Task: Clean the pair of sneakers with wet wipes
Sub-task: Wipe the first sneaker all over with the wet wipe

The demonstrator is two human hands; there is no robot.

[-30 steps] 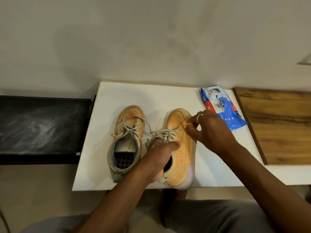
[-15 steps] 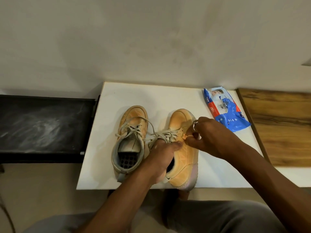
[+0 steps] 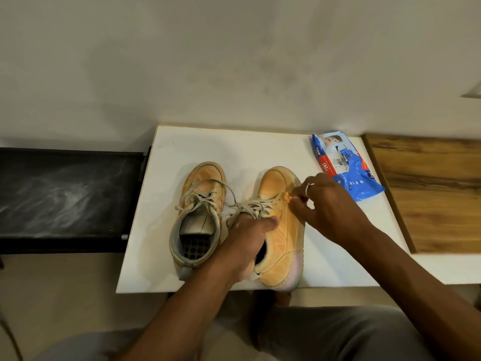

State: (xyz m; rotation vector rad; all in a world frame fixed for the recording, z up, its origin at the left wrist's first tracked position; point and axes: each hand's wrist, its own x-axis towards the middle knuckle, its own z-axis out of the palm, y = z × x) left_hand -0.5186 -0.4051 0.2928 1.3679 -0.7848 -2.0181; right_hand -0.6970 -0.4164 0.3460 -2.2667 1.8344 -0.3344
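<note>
Two tan sneakers stand side by side on a white table [image 3: 182, 142], toes pointing away from me. My left hand [image 3: 244, 246] grips the collar of the right sneaker [image 3: 283, 230], fingers inside its opening and thumb over the tongue. My right hand [image 3: 325, 207] pinches a small crumpled wipe [image 3: 287, 198], stained orange, against the right sneaker's upper next to the laces. The left sneaker [image 3: 200, 204] stands untouched with its laces loose. A blue pack of wet wipes [image 3: 343, 165] lies at the table's far right.
A wooden board [image 3: 429, 191] adjoins the table on the right. A black bench-like surface [image 3: 65, 194] sits to the left, lower than the table. A plain wall rises behind. My knees in grey trousers are below the table's front edge.
My right hand has rubbed the wipe back and forth along the right sneaker's upper beside the laces. My left hand keeps its grip on the collar.
</note>
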